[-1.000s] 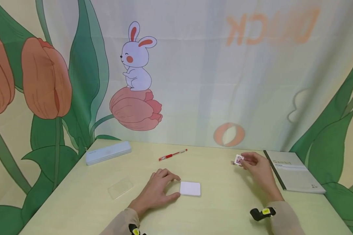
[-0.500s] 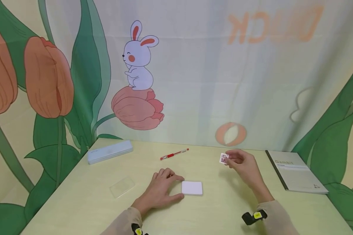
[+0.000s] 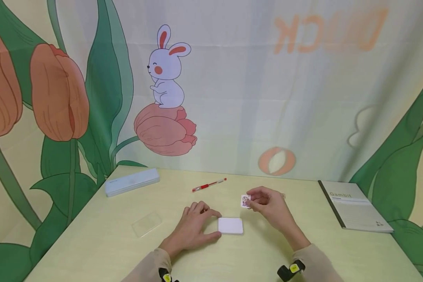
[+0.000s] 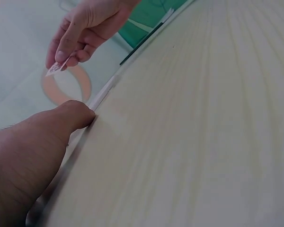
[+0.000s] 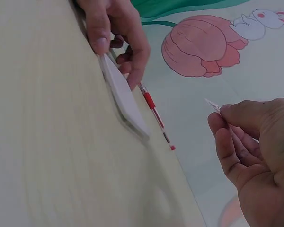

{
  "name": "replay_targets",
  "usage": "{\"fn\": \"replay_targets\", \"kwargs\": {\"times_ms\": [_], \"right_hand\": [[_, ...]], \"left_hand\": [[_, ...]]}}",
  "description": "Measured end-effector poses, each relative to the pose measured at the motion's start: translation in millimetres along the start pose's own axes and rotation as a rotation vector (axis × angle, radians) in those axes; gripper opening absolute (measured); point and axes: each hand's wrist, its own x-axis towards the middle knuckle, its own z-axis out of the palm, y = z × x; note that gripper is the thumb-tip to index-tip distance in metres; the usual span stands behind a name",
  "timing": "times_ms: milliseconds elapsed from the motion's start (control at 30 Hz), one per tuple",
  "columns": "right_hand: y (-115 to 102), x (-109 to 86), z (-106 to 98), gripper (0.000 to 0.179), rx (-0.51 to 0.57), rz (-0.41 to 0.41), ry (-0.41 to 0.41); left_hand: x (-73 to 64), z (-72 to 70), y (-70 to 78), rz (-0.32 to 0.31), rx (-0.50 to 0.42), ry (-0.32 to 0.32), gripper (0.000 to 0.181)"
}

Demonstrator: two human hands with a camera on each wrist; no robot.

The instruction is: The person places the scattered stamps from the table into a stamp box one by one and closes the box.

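Note:
My left hand (image 3: 194, 227) rests on the table and holds a flat white rectangular block (image 3: 230, 226) by its left end, thumb and index finger at the two corners. The right wrist view shows a clear rim under the white block (image 5: 125, 101). Between right thumb and fingers I pinch a small white card with a purple-pink print (image 3: 245, 201). That right hand (image 3: 270, 205) is raised off the table, just behind and right of the block. The card's edge (image 5: 214, 105) points towards the block's side. A clear plastic lid (image 3: 146, 224) lies left of my left hand.
A red pen (image 3: 209, 185) lies towards the back, and a pale blue pencil case (image 3: 132, 182) sits at back left. A notebook (image 3: 354, 205) lies at the right. Partly behind my right hand is a small brownish piece (image 3: 283, 195). A printed curtain (image 3: 225, 98) hangs behind the table.
My right hand has moved left with the small card, from beside the notebook to near the white block. The left hand stays where it was on the block.

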Motion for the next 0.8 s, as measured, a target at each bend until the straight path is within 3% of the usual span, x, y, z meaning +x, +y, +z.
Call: {"fn": "replay_targets", "kwargs": {"times_ms": [333,800], "right_hand": [[-1.3,-7.2,40.0,0.023,-0.013,0.000,-0.082],[-0.9,-14.4,61.7,0.017,-0.074,-0.021,-0.124]], "left_hand": [[-0.1,-1.5,0.3,-0.008,0.010,-0.004,0.051],[-0.4,-1.5,0.1,-0.010,0.015,-0.008,0.051]]}}
